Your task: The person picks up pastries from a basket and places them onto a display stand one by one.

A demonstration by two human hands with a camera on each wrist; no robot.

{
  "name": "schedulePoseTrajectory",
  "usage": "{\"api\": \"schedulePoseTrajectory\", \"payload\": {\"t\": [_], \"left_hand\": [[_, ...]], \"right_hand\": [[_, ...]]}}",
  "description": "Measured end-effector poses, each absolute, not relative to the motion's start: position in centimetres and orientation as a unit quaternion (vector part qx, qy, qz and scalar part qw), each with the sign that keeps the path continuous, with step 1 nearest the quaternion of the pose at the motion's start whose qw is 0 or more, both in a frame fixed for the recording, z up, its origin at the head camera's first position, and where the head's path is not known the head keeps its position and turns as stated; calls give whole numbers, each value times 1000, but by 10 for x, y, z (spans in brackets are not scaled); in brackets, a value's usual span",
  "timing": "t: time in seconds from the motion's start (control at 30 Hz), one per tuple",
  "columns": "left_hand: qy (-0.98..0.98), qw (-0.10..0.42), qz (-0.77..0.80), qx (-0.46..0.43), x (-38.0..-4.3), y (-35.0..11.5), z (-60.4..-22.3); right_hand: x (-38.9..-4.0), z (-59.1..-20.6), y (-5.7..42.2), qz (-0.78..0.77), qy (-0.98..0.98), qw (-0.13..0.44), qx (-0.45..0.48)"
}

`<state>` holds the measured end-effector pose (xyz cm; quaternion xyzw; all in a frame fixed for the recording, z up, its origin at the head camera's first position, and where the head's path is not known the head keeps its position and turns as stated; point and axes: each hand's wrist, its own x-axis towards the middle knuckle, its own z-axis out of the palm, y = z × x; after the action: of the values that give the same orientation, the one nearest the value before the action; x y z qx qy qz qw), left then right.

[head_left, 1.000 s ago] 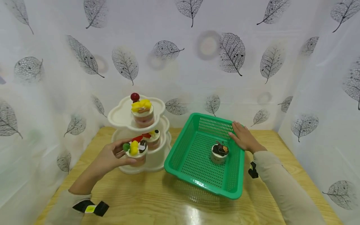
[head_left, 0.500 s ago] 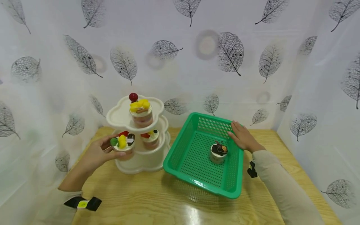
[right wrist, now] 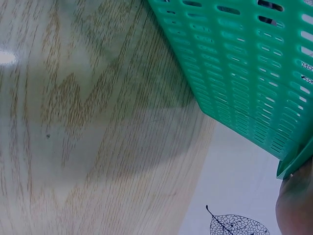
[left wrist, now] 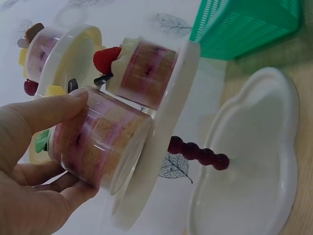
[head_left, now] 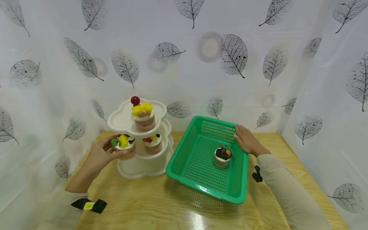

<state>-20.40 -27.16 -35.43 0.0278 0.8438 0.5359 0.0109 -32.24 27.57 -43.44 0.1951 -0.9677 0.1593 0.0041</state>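
Note:
My left hand [head_left: 99,158] grips a clear cake cup [left wrist: 100,139] between thumb and fingers. Yellow, green and dark decorations top this cup, and its base sits right at the middle tier [left wrist: 171,105] of a white three-tier stand [head_left: 135,166]. Beside it on that tier stands another cake cup [head_left: 153,145] with a red piece on top. A third cake cup [head_left: 143,119], topped in yellow, is on the upper tier. With fingers laid straight over the far right rim, my right hand [head_left: 249,140] rests on a green basket [head_left: 178,179].
Inside the basket is a small cup with a dark chocolate-like topping [head_left: 222,159]. A red ball [head_left: 135,100] caps the stand, and red beads [left wrist: 198,152] form its post. A leaf-print curtain [head_left: 184,76] encloses the wooden table [head_left: 138,204] behind and at both sides.
The left hand has carried its cake cup leftward and then slightly lower onto the stand's middle tier. My right hand stays on the basket rim.

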Motion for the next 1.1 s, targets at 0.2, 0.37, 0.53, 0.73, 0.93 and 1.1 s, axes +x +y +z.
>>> {"api": "schedulePoseTrajectory", "payload": {"t": [0.2,0.37,0.53,0.73,0.93,1.1], "left_hand": [[840,-27,541,24,-209,-270,-359],[843,-53,535,13,-213,-272,-365],[840,-78,537,2,-217,-271,-369],[841,-105,531,-7,-221,-270,-372],[841,-101,531,-14,-224,-272,-378],[842,-92,531,-18,-226,-270,-377]], "right_hand": [[-322,-434,275,162,-967,5,197],[-322,-434,274,164,-966,5,199],[-322,-434,273,159,-967,13,198],[-323,-435,273,161,-967,18,198],[-323,-435,275,159,-967,15,198],[-325,-435,276,158,-967,19,201]]}}
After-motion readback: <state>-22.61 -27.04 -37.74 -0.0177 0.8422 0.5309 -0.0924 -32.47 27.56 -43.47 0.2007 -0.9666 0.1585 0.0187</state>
